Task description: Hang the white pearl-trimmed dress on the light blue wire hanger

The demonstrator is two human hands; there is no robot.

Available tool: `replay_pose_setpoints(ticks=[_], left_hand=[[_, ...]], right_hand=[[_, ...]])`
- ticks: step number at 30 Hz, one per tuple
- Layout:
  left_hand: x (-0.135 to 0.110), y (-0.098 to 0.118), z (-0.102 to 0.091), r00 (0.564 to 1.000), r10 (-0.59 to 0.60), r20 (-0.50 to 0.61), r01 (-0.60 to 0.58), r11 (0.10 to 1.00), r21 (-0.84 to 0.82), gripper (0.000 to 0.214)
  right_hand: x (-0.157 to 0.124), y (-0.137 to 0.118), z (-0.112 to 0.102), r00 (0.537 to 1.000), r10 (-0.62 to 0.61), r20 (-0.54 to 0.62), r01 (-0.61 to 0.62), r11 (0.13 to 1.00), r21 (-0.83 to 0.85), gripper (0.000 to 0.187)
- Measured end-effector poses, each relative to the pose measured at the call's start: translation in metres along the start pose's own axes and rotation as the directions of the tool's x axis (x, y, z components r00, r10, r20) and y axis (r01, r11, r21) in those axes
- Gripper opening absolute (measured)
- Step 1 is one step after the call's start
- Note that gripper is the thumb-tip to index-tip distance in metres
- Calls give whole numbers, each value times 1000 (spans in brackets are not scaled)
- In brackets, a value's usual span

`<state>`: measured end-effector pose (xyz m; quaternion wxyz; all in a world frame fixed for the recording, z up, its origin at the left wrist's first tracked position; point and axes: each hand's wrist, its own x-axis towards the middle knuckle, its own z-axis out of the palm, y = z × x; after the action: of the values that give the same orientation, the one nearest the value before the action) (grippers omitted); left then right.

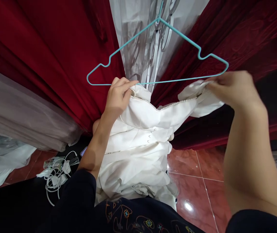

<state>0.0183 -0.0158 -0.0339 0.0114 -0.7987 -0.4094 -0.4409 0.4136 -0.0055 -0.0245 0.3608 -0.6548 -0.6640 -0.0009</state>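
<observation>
A white dress [150, 116] with a beaded neckline hangs down between my arms, its skirt bunched toward my lap. My left hand [120, 95] grips the dress at one side of the neckline, fingers close to the hanger's bottom bar. On the other side, my right hand [235, 89] is closed on a sleeve or strap of the dress, near the hanger's right corner; it is slightly blurred. The turquoise hanger [179, 34] hangs above the dress by its hook. Whether any part of the dress is looped on the hanger cannot be made out.
Dark red curtains [63, 48] flank a gap holding other pale hangers [166, 35]. Whitish sheer fabric [24, 106] drapes at the left. White cables with plugs [56, 178] lie on a black surface at lower left. Red tiles [189, 181] cover the floor.
</observation>
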Motion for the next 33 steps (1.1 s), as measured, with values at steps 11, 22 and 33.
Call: replay_pose_setpoints(ticks=[11,22,33], left_hand=[[0,4,11,1000,0,18,0,1000,-24,47],[-68,-29,12,896,-183,-404,86,965,-246,8],[52,-80,-83,741,-19,-671,-111,982,-150,54]], right_hand=[[-44,-112,33,865,-402,-299,495,779,385,34],[-45,-109,60,839,-318,-442,493,788,368,23],[-49,-113,64,851,-281,-444,473,778,413,26]])
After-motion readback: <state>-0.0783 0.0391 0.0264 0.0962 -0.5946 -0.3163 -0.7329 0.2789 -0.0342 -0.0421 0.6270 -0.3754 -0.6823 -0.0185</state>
